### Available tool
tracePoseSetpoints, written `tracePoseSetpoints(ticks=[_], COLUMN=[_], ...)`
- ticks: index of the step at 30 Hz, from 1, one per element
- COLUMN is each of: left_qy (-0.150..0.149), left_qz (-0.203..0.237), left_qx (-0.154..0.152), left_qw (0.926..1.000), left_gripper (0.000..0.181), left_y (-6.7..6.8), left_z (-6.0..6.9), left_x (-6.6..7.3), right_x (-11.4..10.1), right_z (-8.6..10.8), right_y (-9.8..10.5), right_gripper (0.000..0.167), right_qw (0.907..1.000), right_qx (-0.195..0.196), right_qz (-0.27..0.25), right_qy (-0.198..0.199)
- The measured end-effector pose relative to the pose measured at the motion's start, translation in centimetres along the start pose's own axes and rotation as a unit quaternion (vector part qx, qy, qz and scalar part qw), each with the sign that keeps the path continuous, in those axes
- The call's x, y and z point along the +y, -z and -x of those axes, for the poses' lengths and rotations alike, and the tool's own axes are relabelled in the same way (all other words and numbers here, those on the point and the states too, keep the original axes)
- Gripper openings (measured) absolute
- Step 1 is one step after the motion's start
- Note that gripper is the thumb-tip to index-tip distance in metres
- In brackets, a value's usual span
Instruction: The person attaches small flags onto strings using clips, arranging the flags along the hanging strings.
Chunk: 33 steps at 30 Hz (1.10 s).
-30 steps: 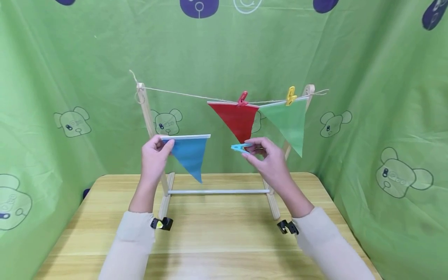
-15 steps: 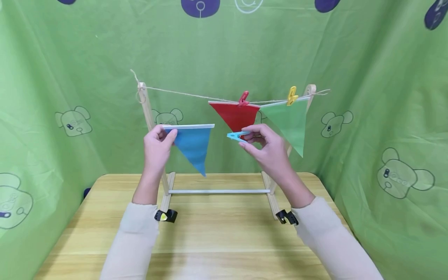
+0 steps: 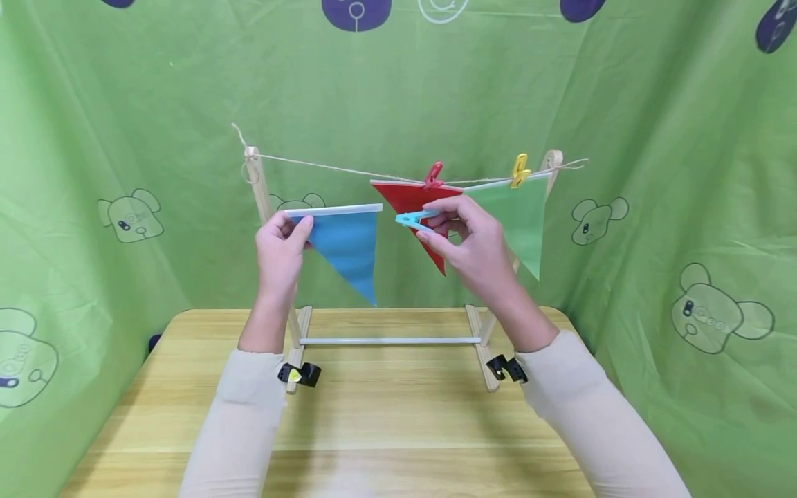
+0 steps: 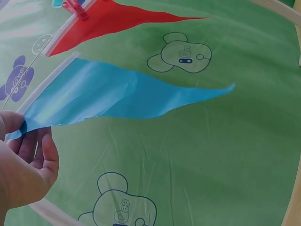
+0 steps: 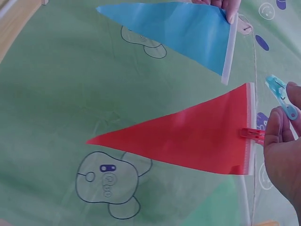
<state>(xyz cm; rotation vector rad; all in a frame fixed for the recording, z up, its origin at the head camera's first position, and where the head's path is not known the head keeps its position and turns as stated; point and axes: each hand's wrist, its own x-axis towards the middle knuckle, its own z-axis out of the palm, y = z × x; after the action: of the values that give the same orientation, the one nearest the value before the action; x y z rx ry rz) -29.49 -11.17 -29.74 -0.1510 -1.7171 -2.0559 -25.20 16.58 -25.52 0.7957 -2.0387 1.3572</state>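
My left hand [image 3: 280, 245] pinches a blue triangular pennant [image 3: 349, 242] by the left end of its white top edge, and the point hangs down. In my right hand [image 3: 467, 235] a light blue clothespin [image 3: 411, 220] is held between thumb and fingers, its tip facing the pennant but apart from it. Behind the clothespin a red pennant [image 3: 405, 197] hangs from a string [image 3: 324, 166] by a red clothespin [image 3: 432, 176]. The right wrist view shows the blue pennant [image 5: 178, 28] apart from the red one [image 5: 197, 136].
A green pennant [image 3: 517, 214] hangs at the right by a yellow clothespin [image 3: 519, 171]. The string runs between two wooden posts [image 3: 258, 187], joined low down by a white rod [image 3: 389, 341]. The frame stands on a wooden table [image 3: 386, 415], before a green printed curtain [image 3: 386, 90].
Both hands have risen toward the string, carrying the blue pennant and the light blue clothespin. The clothespin has also moved left, closer to the pennant's right end.
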Motion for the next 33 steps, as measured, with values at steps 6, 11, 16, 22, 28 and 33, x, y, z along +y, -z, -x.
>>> tracePoseSetpoints(ticks=[6,11,16,22,28,33], left_qy=[-0.008,-0.008,-0.001,0.003,0.001,0.006], left_qz=[0.02,0.047,0.083,0.118,0.12,0.13], left_qx=[0.01,0.015,0.014,0.01,0.013,0.017], left_qw=[0.9997,0.9987,0.9964,0.9929,0.9927,0.9914], left_gripper=[0.017,0.011,0.005,0.008,0.007,0.005], left_y=[-0.3,-0.5,-0.5,-0.6,-0.9,-1.1], left_z=[-0.3,-0.5,-0.8,-0.9,-1.1,-1.3], left_x=[0.4,0.7,0.7,0.8,1.1,1.3], right_x=[-0.9,-1.6,-2.4,-3.5,-4.4,-4.8], right_z=[-1.3,-2.1,-2.9,-4.2,-6.1,-7.7], right_y=[0.1,0.2,0.4,0.3,0.1,-0.2], right_gripper=[0.034,0.034,0.033,0.034,0.032,0.03], right_qw=[0.9997,0.999,0.9981,0.9962,0.9904,0.9831], right_qx=[0.002,0.004,0.012,0.007,-0.013,-0.033], right_qz=[0.012,0.018,0.031,0.061,0.124,0.167], right_qy=[0.021,0.042,0.052,0.062,0.061,0.068])
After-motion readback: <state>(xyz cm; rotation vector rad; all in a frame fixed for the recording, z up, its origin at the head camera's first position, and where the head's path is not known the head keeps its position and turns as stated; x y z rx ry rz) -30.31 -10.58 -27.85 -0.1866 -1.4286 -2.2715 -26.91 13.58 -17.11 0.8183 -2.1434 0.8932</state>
